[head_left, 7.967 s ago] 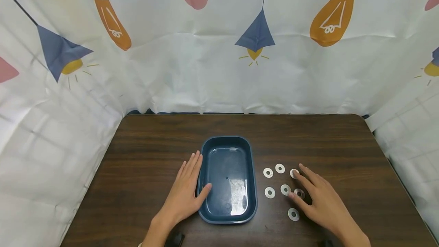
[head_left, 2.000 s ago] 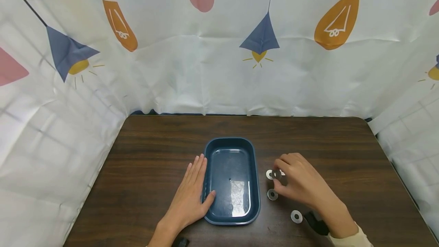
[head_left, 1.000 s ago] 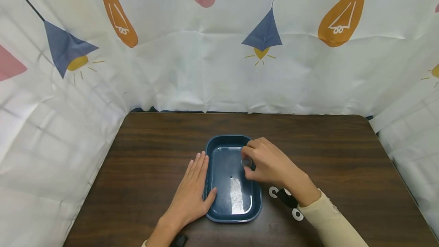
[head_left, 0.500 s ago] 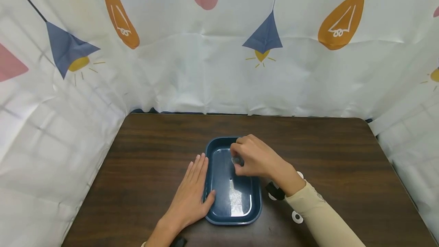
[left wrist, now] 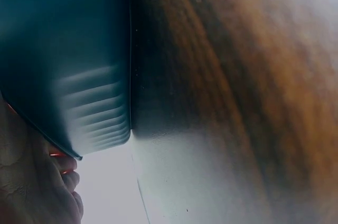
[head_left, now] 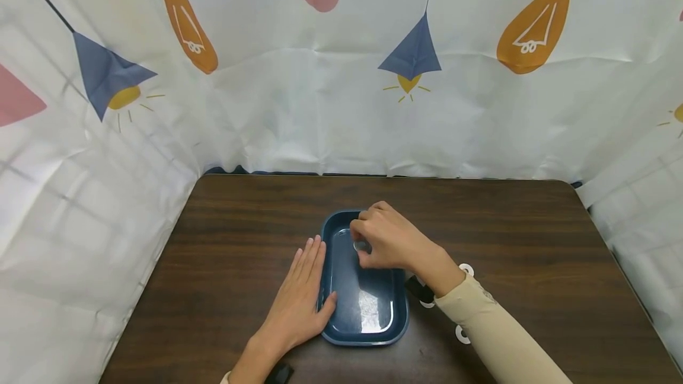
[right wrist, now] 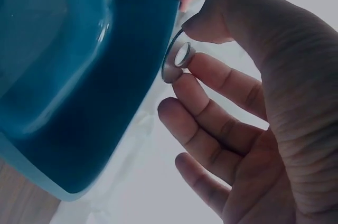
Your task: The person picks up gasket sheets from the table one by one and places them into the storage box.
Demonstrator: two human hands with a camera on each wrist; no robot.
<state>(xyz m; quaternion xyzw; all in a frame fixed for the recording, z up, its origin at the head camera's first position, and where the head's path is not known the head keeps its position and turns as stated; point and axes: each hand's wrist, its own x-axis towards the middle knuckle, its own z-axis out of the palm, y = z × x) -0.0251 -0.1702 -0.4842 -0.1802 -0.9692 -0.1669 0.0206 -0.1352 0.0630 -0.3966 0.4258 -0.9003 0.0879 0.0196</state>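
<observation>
My right hand (head_left: 392, 239) pinches a flat metal washer (right wrist: 170, 70) between thumb and fingertips, above the far half of a blue plastic tray (head_left: 368, 341). In the right wrist view the washer stands on edge, its hole showing, near the tray's rim. My left hand (head_left: 294, 298) lies with straight fingers along the tray's left side, the thumb over the rim. Under and beside the right wrist, pale washers (head_left: 466, 269) lie on the table; a lower one (head_left: 462, 335) is partly behind the sleeve. The forearm may hide others.
The dark wood-grain table (head_left: 240, 224) bears everything. A white curtain (head_left: 267, 117) printed with lamps hangs behind its far edge and at both sides. Dark wrist devices (head_left: 418, 289) sit under the wrists.
Earlier, my right hand was over the washers at the right. It took up a washer and carried it left over the tray, drifting slightly farther left lately. The left hand stayed by the tray.
</observation>
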